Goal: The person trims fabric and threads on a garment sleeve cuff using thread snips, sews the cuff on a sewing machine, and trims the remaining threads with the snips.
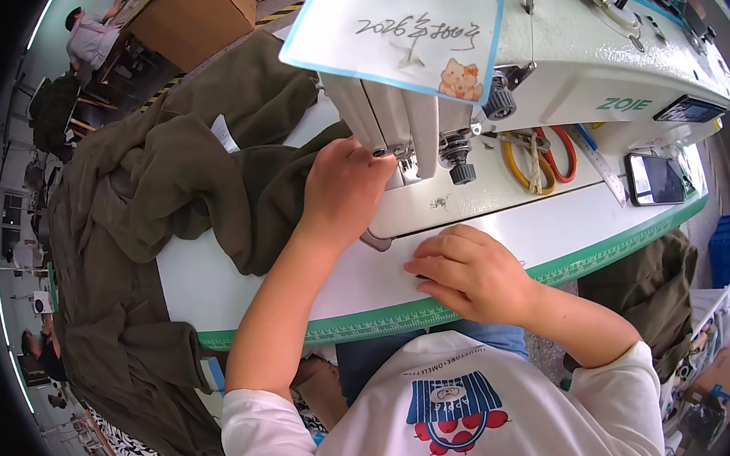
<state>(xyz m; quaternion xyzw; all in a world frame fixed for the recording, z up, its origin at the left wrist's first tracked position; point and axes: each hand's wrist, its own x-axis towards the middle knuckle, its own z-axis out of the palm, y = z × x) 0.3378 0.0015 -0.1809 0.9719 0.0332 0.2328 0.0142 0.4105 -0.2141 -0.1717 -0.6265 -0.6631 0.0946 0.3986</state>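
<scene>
Your right hand [473, 272], nearest item: lies palm down on the white table [241, 295] just inside its green-trimmed near edge, fingers bent and close together, fingertips pressing a flat white sheet or cloth piece [360, 276] that barely stands out from the table top. Whether anything is pinched under the fingers cannot be told.

Your left hand [346, 186]: reaches farther in, to the needle end of the white industrial sewing machine [575, 53], fingers curled together at the presser-foot area; what they hold is hidden behind the hand.

Olive-green heavy fabric garment [205, 190]: bunched over the table's left end, touching your left wrist, spilling off the left edge.

Blue-bordered white card with a cat sticker [395, 30]: fixed over the machine head, above your left hand.

Yellow-handled scissors [520, 167] and red-handled scissors [560, 154]: side by side on the machine bed, right of the needle.

Clear ruler [601, 164]: just right of the scissors.

Black smartphone [654, 178]: flat near the table's right edge.

Second olive fabric bundle [648, 290]: hanging below the table's near right corner.
</scene>
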